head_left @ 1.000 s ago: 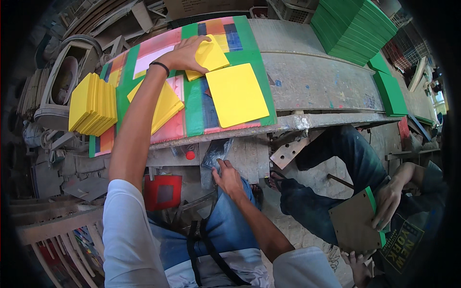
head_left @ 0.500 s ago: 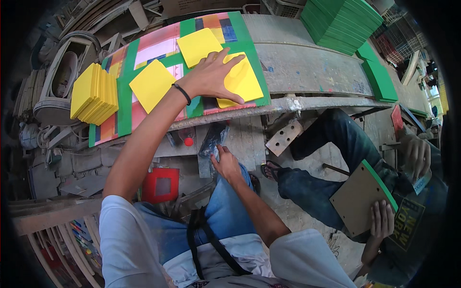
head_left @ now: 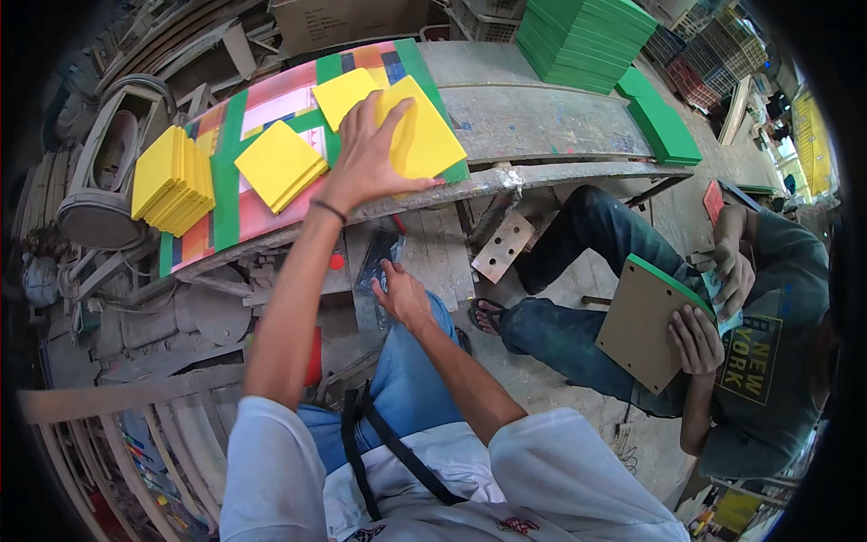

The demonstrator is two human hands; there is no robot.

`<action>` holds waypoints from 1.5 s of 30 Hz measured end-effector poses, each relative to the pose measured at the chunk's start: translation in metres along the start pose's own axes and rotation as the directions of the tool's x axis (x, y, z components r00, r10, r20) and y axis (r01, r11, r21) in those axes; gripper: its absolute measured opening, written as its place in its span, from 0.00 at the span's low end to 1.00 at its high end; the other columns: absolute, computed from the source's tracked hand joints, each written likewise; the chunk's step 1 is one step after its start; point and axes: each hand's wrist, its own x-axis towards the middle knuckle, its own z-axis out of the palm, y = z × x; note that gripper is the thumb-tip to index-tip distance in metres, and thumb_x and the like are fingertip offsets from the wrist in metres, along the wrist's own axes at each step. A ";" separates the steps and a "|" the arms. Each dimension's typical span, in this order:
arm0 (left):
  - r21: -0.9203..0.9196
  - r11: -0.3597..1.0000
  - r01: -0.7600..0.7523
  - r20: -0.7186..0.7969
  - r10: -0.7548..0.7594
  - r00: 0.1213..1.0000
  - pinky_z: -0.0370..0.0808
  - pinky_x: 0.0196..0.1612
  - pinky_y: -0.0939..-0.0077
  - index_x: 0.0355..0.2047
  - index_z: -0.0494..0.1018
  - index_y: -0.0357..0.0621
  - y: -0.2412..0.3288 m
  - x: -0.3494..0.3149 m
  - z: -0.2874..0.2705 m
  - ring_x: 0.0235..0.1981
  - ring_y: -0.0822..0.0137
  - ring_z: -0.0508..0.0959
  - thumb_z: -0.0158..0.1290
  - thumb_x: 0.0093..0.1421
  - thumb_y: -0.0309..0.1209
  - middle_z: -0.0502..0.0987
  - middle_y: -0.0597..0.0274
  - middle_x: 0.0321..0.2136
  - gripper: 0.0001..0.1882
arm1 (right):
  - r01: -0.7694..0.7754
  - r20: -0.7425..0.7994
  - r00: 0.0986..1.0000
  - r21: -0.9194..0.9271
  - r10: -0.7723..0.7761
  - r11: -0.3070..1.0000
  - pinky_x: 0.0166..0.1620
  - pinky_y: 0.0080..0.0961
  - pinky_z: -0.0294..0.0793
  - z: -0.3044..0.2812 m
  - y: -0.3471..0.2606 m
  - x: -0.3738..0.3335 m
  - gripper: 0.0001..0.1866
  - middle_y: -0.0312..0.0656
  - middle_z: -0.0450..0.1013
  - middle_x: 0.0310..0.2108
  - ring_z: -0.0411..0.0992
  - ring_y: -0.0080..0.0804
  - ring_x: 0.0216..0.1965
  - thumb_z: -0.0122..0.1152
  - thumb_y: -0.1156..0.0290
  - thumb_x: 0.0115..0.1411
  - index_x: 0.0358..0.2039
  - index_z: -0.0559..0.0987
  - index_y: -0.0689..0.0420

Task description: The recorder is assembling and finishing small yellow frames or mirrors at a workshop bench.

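Observation:
My left hand [head_left: 368, 158] spans a yellow square board [head_left: 432, 135] at the right end of a colourful green-and-pink sheet, thumb at its near edge and fingers at its far left edge. Another yellow board [head_left: 341, 98] lies just behind my fingers. To the left of my wrist sits a short pile of yellow boards [head_left: 275, 163], and a taller leaning stack of yellow boards [head_left: 172, 185] stands at the sheet's left end. My right hand [head_left: 405, 296] is low over my knee, fingers apart, close beside a dark shiny wrapped thing [head_left: 381, 255] whose kind is unclear.
The wooden bench [head_left: 542, 117] carries a tall stack of green boards [head_left: 582, 45] and a lower green row [head_left: 659, 122]. At right, a seated person holds a brown board [head_left: 641, 325] with a green edge. Wooden railing [head_left: 135, 397] runs at lower left.
The view has shifted. My left hand now grips the right yellow board, which looks raised and tilted. The co-worker's upper hand has come closer to the brown board.

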 end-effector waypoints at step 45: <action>-0.957 0.280 0.075 -0.198 -0.822 0.534 0.58 0.59 0.69 0.64 0.48 0.38 0.167 -0.250 -0.164 0.56 0.62 0.63 0.61 0.41 0.56 0.61 0.54 0.54 0.57 | 0.574 -0.395 0.713 0.804 -0.579 0.158 0.49 0.37 0.69 -0.118 -0.187 -0.178 0.30 0.53 0.62 0.54 0.66 0.41 0.52 0.44 0.48 0.65 0.53 0.68 0.64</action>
